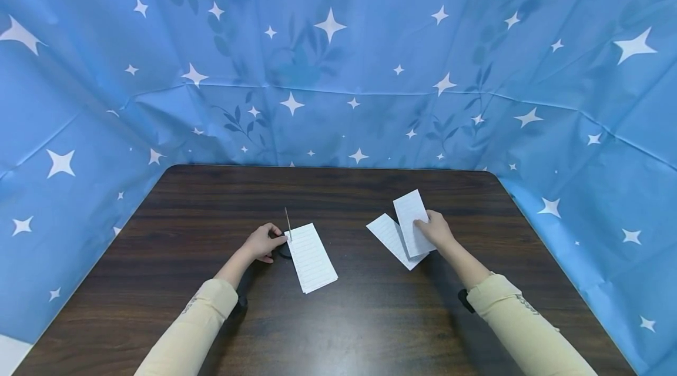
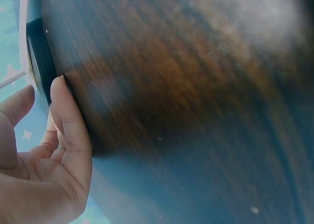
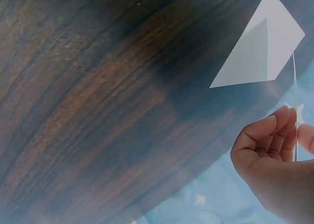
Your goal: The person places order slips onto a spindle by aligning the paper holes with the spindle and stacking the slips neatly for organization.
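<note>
A bill spike with a round black base and a thin upright rod stands on the table's left half. Lined paper sheets lie stacked over the base, their upper left corner at the rod. My left hand holds the base at its left edge, thumb above near the paper and fingers at the side. My right hand pinches one paper slip between thumb and fingers, lifted above the table. Beneath it, partly covered, another lined slip lies flat.
The dark wood-grain table has rounded far corners. Behind and beside it hangs a blue curtain with white stars. Both forearms wear pale yellow sleeves, and dark bands show at the wrists.
</note>
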The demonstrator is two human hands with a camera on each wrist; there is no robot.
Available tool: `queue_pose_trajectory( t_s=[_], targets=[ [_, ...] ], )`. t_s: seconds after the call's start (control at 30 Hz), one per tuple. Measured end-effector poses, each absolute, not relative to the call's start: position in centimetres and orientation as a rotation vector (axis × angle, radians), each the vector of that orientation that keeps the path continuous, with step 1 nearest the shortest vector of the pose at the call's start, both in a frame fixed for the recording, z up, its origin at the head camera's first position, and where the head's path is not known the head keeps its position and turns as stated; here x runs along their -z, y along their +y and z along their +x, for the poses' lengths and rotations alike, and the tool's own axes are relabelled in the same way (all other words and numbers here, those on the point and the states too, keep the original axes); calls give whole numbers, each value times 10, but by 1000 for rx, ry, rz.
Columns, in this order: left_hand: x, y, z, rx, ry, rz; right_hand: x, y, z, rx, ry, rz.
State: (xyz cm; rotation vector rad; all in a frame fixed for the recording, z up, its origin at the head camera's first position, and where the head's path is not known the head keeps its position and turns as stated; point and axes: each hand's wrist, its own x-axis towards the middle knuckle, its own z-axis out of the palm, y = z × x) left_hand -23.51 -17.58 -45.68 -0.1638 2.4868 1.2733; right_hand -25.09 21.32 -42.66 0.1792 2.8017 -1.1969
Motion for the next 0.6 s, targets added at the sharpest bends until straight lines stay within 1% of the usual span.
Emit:
queue_pose_trajectory(
  t_s=[0.33, 0.6],
  targets=[
    [455, -174, -233, -1290, 2485, -195, 421, 204, -249, 1203, 2808, 154],
    [460, -166, -236, -1217, 2659, -328, 420, 194, -248, 1190, 2804, 127]
  ],
)
